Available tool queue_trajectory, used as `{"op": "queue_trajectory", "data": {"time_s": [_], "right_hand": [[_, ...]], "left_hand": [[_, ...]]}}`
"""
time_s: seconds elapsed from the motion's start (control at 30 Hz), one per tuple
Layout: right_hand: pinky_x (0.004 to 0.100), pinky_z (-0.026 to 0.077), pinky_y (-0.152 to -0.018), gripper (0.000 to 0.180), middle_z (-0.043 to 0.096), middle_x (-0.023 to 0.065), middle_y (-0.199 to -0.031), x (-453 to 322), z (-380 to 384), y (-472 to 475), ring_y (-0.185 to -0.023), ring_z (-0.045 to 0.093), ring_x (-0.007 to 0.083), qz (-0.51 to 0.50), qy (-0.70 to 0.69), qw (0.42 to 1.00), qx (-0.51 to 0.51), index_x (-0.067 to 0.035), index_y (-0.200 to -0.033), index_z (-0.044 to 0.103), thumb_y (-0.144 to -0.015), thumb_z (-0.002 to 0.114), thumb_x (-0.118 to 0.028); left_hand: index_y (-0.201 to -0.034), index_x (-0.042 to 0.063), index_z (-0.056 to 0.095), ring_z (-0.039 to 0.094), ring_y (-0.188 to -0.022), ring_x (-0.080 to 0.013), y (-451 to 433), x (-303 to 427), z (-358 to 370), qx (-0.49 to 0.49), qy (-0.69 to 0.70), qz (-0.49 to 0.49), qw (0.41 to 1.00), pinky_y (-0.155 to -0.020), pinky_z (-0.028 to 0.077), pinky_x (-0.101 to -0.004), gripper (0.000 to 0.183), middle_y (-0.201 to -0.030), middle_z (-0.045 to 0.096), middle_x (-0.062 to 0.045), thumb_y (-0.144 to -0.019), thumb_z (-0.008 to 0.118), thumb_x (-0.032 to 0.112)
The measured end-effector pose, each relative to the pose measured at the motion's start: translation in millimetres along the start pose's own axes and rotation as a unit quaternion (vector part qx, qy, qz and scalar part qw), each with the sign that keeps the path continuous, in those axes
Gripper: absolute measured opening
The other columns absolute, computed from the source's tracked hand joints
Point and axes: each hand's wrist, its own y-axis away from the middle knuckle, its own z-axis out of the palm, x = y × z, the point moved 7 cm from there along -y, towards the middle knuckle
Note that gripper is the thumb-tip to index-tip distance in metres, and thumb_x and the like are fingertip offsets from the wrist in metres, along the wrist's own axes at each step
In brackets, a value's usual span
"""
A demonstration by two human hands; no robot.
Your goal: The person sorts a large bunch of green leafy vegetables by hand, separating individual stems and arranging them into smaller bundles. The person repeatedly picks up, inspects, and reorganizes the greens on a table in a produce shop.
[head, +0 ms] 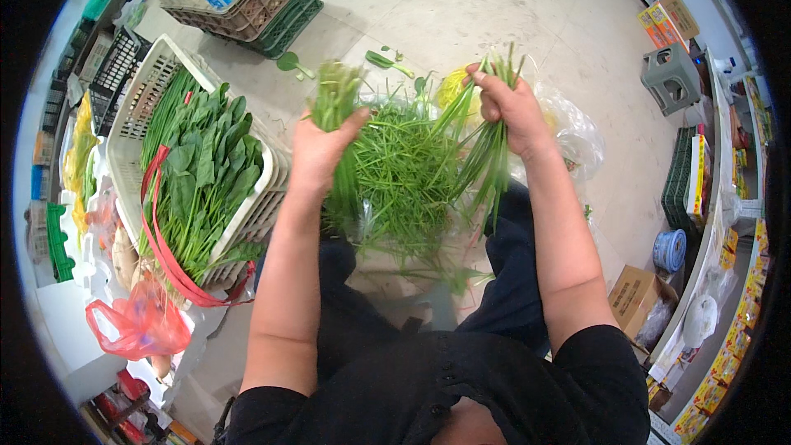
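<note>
My left hand (pixel 324 145) grips a thick bunch of green stalks (pixel 337 93), their ends pointing up and blurred. In my right hand (pixel 510 108) is a looser bunch of long, thin green leaves (pixel 488 161), which look like garlic chives and hang down from the fist. Between the two hands lies a heap of similar loose green leaves (pixel 405 167), partly on clear plastic. Yellow netting or string (pixel 453 88) shows behind the heap, beside my right hand.
At left, a white plastic crate (pixel 126 154) holds leafy greens (pixel 207 148) and a red strap (pixel 162 241). Stacked crates (pixel 247 6) stand beyond it. A clear plastic bag (pixel 575 130) lies right of the heap. Farther right are a grey stool (pixel 672 79), a cardboard box (pixel 636 300) and shelves.
</note>
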Motion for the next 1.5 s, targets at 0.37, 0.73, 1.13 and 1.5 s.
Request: {"op": "queue_trajectory", "data": {"time_s": [0.37,0.73,1.13,1.5], "right_hand": [[0.0183,0.033,-0.048,0.020,0.061,-0.0070,-0.074,12,63,16,-0.056,0.044,0.0003,0.047,0.077,0.993,-0.076,-0.010,-0.101,0.067,-0.086,0.069,-0.024],[0.0227,0.045,-0.070,0.027,0.065,-0.0016,-0.087,24,72,12,-0.078,0.056,0.0061,-0.003,0.117,0.987,-0.106,-0.005,-0.104,0.066,-0.081,0.073,-0.019],[0.0206,0.027,-0.047,0.029,0.056,-0.0063,-0.068,16,35,11,-0.049,0.036,0.0037,0.090,0.014,0.995,-0.033,-0.006,-0.103,0.066,-0.079,0.072,-0.021],[0.0197,0.027,-0.046,0.019,0.052,-0.0067,-0.066,11,34,3,-0.047,0.034,0.0018,0.066,-0.068,0.994,-0.052,-0.006,-0.100,0.061,-0.087,0.065,-0.019]], "left_hand": [[-0.095,0.003,0.063,0.059,-0.068,-0.0091,8,3,49,-0.082,0.006,0.035,0.996,-0.063,0.048,-0.0252,0.021,-0.080,0.066,-0.001,-0.076,0.072,0.008],[-0.093,0.002,0.062,0.059,-0.072,-0.0092,2,3,31,-0.013,-0.048,0.082,0.995,-0.068,0.048,-0.0249,0.021,-0.080,0.065,-0.002,-0.076,0.072,0.009],[-0.092,0.001,0.061,0.058,-0.069,-0.0113,-9,4,-17,0.100,0.032,0.056,0.993,-0.065,0.047,-0.0259,0.020,-0.081,0.064,-0.003,-0.077,0.072,0.009],[-0.092,0.002,0.068,0.057,-0.067,-0.0086,3,-9,30,-0.115,-0.020,-0.021,0.993,-0.060,0.045,-0.0230,0.017,-0.080,0.065,-0.002,-0.080,0.073,0.013]]}}
